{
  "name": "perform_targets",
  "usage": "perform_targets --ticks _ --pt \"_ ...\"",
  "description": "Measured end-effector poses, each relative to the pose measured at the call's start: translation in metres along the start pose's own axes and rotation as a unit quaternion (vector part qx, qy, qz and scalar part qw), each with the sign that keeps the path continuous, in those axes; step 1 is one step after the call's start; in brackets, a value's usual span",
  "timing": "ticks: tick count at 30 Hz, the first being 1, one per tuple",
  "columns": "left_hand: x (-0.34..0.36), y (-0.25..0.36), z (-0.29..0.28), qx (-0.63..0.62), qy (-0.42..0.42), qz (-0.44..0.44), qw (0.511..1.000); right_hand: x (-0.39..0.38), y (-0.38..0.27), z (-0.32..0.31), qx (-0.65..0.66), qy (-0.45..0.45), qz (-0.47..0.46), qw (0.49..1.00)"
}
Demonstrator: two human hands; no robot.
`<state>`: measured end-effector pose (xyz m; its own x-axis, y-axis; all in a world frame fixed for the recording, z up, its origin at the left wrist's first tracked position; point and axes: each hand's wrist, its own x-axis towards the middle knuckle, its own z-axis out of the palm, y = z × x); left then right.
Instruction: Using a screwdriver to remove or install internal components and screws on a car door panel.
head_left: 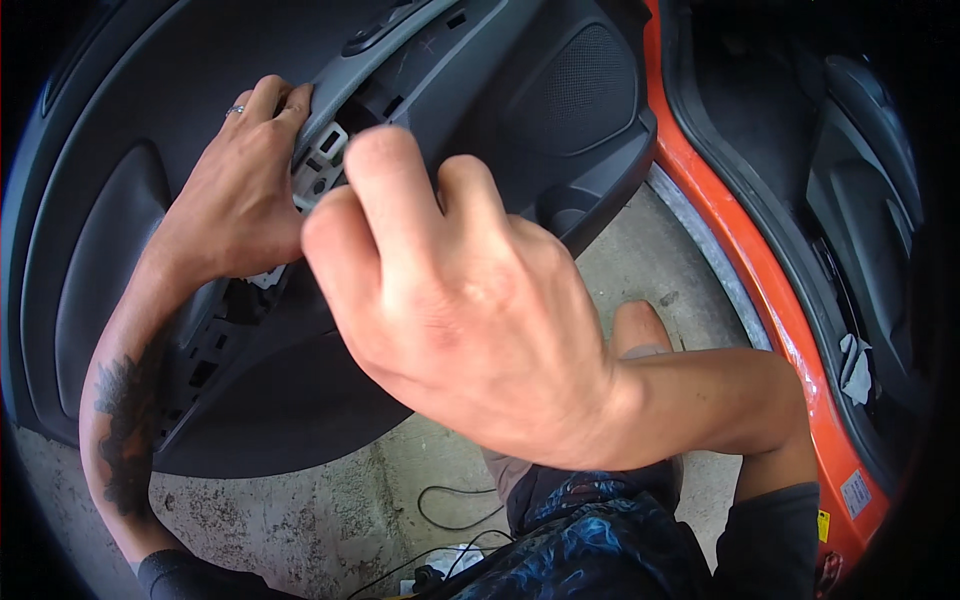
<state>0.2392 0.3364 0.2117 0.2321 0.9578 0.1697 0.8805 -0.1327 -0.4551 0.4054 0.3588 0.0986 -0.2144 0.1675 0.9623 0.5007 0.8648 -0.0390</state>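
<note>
My left hand [246, 190] is on the dark door panel [90, 250], its fingers curled over the grey trim edge beside an open slot, where a pale bracket [318, 160] with cutouts shows. My right hand [450, 300] is raised close to the camera over that slot, fingers bent and closed; its palm side and whatever it holds are hidden. The slot runs diagonally along the panel, with several square holes in its lower part.
An orange car door frame [720, 250] with black seals and dark interior is on the right, with a crumpled white cloth [855, 370]. Below is a concrete floor [250, 520] with a black cable [450, 525] and my legs [640, 330].
</note>
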Motion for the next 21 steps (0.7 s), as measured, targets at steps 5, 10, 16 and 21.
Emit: perform_targets --ticks 5,10,16,21 --pt "-0.001 0.004 0.000 0.009 0.007 -0.019 1.000 -0.005 0.015 0.001 0.109 0.085 -0.040 0.990" --pt "0.000 0.009 -0.001 -0.005 0.005 -0.037 0.999 -0.009 0.023 -0.001 0.039 0.049 -0.047 0.997" --pt "0.000 0.009 -0.002 -0.003 0.005 -0.036 0.999 -0.009 0.010 -0.004 0.031 -0.020 0.005 0.999" --pt "-0.001 0.011 -0.005 -0.004 -0.002 -0.051 0.999 -0.004 0.016 -0.001 0.045 0.011 -0.043 0.998"
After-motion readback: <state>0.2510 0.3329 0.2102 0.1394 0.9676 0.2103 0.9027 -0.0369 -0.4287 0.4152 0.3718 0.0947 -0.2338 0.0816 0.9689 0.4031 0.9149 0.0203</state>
